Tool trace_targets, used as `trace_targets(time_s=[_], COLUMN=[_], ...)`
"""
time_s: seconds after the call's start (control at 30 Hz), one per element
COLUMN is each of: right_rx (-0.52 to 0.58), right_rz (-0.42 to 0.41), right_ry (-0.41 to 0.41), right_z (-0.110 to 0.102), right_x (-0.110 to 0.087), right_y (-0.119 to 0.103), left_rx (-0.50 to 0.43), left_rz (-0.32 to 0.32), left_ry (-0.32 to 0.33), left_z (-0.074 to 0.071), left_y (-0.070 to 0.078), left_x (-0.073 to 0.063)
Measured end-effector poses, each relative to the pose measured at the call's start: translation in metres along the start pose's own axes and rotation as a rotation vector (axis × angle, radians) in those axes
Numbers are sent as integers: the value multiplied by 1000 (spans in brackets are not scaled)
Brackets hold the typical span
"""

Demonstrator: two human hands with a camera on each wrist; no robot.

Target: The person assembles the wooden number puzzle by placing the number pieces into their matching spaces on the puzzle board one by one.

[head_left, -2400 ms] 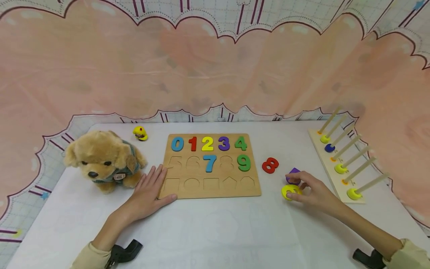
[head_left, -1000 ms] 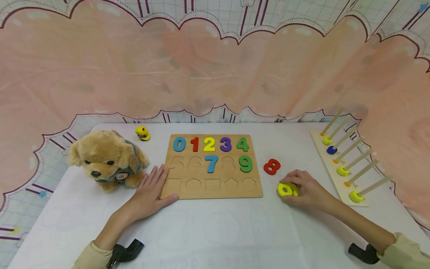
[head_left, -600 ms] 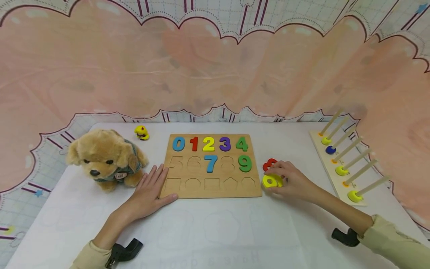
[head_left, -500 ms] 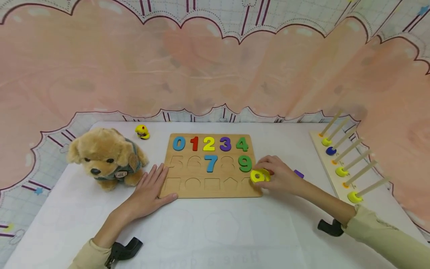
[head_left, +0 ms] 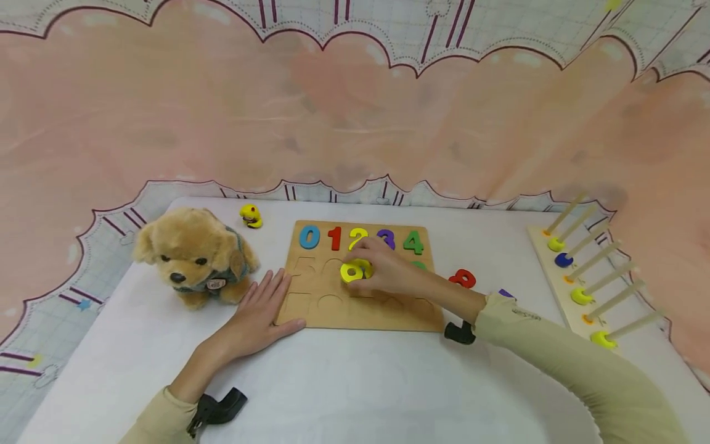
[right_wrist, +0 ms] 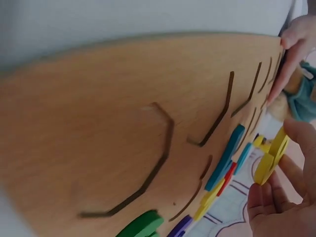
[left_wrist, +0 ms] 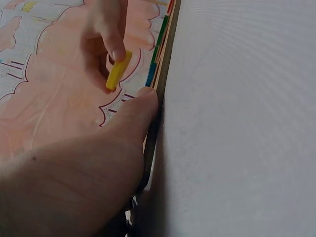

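The right hand held the yellow piece, its grip closed with thumb and fingers on opposite edges. The piece sat at the fingertips, projecting leftward, raised clear of the board. The left hand lay with straight fingers, its grip relaxed, at the board's left edge.

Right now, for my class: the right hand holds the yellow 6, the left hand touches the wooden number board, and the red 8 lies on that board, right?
One error: the head view shows the red 8 on the white table, beside the wooden number board. The right hand holds the yellow 6 and the left hand touches the board.
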State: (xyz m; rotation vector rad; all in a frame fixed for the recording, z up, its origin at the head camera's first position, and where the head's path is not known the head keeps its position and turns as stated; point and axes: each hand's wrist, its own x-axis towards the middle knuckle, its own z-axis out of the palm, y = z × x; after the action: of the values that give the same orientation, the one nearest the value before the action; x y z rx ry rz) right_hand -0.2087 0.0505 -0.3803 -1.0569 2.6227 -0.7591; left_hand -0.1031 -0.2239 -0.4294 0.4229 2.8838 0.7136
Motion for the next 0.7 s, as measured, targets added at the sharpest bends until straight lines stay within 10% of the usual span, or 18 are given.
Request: trace_targets(time_s=[0.43, 0.7], right_rx=[-64, -112], right_rz=[-44, -158], right_ry=[-12, -166], right_z=[2, 2], right_x=[24, 42], right_y=[-4, -1], left_rx=[11, 8], left_rz=[-12, -14], left_ry=[-19, -9], left_z=[-1, 0], left_y=[3, 3], left_x=[1, 0])
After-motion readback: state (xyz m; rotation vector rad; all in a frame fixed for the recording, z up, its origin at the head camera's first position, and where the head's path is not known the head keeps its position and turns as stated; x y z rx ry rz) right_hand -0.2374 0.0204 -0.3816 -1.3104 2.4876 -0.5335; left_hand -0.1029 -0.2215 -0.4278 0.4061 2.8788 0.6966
